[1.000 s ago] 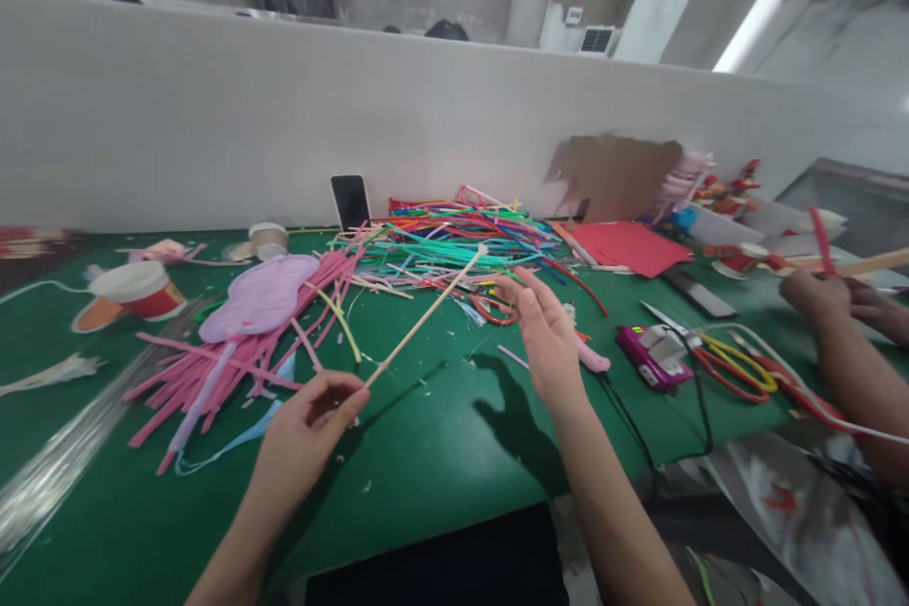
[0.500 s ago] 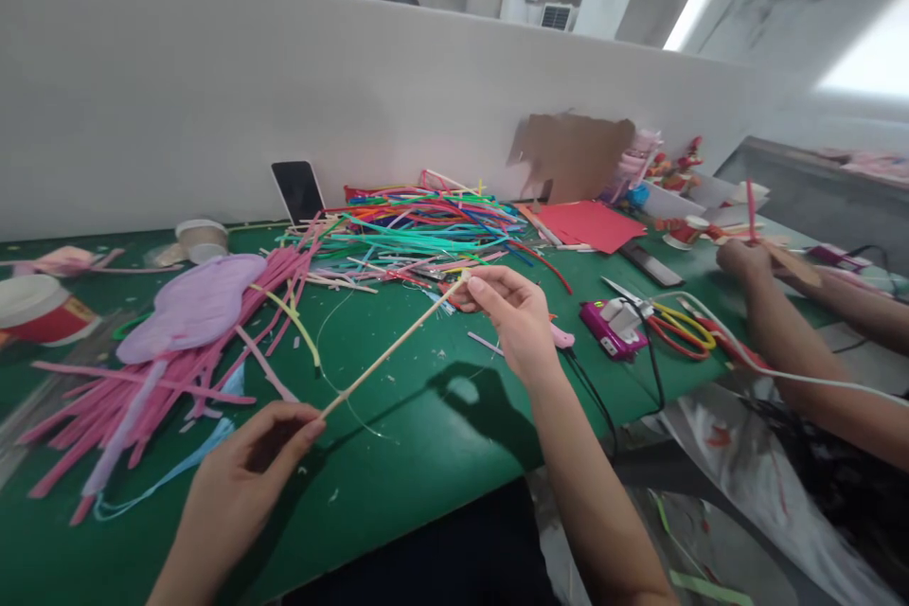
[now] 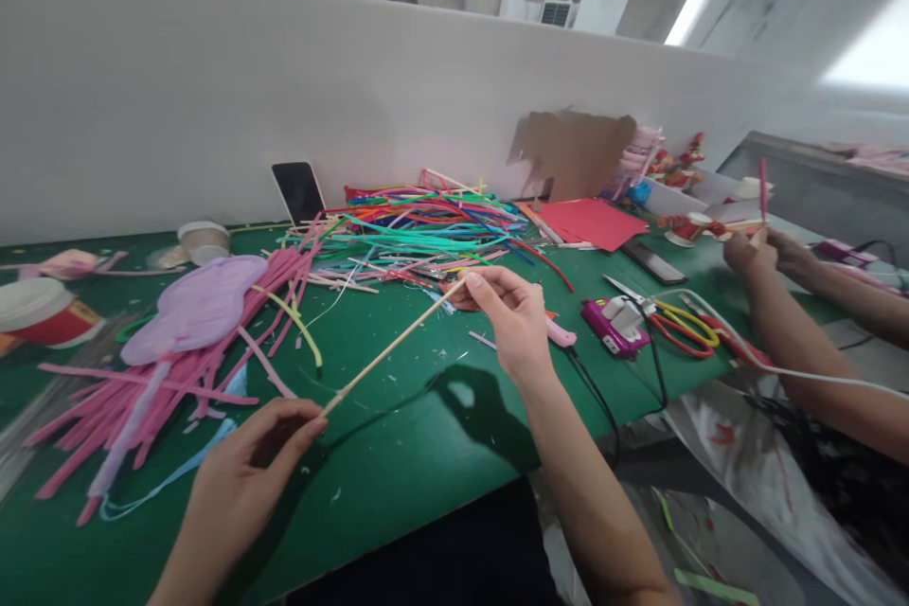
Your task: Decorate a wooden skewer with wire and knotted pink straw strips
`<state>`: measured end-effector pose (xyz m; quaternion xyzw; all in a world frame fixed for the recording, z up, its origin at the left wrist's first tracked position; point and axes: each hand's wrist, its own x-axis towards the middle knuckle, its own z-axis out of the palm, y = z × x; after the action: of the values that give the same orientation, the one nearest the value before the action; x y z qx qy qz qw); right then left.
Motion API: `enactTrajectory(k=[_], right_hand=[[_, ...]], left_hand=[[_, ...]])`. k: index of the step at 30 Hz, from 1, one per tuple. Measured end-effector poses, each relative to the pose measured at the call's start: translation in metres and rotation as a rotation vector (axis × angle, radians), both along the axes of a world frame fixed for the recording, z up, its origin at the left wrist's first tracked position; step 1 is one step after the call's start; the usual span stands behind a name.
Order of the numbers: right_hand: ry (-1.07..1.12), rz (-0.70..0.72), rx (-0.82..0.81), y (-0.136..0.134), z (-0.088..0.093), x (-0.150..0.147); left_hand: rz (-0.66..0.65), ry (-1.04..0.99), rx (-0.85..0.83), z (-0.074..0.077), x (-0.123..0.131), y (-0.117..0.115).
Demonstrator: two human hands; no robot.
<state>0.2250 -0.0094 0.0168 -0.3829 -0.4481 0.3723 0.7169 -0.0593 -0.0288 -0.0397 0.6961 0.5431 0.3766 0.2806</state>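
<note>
A thin wooden stick (image 3: 398, 342) slants above the green table, its right end higher than its left. Thumb and fingers of my left hand (image 3: 252, 469) pinch the lower end. My right hand (image 3: 512, 317) grips the upper end between thumb and forefinger. A fine clear thread (image 3: 333, 308) curves near the stick's lower part; where it attaches I cannot tell. Left of my hands, a lilac fan-shaped piece (image 3: 195, 308) with a wrapped handle lies over a bundle of pink pipe cleaners (image 3: 85, 417). A pale blue tassel (image 3: 181, 466) rests beside its handle.
Multicoloured pipe cleaners (image 3: 418, 232) are heaped at the back, near a phone (image 3: 298, 192) leaning on the partition. To the right are a pink glue gun (image 3: 561, 332), scissors (image 3: 682, 327), a purple power strip (image 3: 612, 329) with cables, and red sheets (image 3: 593, 224). A co-worker's hands (image 3: 753, 256) hold a pink stick.
My hands and the stick stay almost still. The clear thread has shifted its curve. At the right, the co-worker's hands have come together and the tan piece there no longer shows.
</note>
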Motion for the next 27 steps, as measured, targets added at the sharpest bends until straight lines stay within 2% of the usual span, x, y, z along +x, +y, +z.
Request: enactTrajectory(k=[9,15,21,27], right_hand=[[-0.009,0.107,-0.031,-0.004,0.008,0.002],[-0.050,0.108,-0.069,-0.003,0.008,0.003],[-0.082,-0.005,-0.015,-0.004,0.008,-0.004],[-0.048,0.040,-0.011,-0.004,0.006,-0.004]], left_hand=[[0.051,0.047,0.054,0.016,-0.006,0.004],[0.021,0.033,0.086,0.012,-0.006,0.005],[0.024,0.044,0.082,0.007,-0.007,0.009],[0.066,0.026,0.079,0.008,-0.012,0.012]])
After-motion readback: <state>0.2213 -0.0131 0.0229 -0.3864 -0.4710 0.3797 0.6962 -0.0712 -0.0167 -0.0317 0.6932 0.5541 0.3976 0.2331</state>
